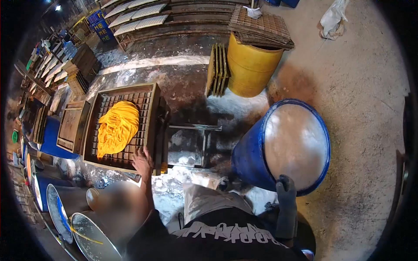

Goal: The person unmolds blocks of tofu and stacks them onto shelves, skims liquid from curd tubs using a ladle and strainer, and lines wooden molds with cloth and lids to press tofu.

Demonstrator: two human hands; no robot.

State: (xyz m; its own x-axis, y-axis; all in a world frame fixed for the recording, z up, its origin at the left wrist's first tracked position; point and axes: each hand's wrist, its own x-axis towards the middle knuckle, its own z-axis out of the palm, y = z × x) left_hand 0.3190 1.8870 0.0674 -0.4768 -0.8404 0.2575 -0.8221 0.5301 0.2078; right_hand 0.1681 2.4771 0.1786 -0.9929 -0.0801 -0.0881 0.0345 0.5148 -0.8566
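Observation:
My left hand [143, 162], bare with its fingers spread, rests at the near right corner of a wooden frame tray [119, 165] with a grid bottom. Bunched yellow cloth [119, 126] lies on that grid, just beyond my fingers. On the right side, my right hand [286, 187] wears a dark grey glove and is closed over the near rim of a blue barrel [248, 152]. The barrel leans towards the right. Pale, cloudy brownish contents [296, 143] fill it nearly to the rim.
A yellow drum [252, 65] with stacked grid trays [261, 26] stands ahead, with more grids [217, 69] leaning beside it. A metal frame [204, 148] lies between tray and barrel. Metal drums [93, 235] and a blurred patch are at lower left. Racks [143, 17] stand behind.

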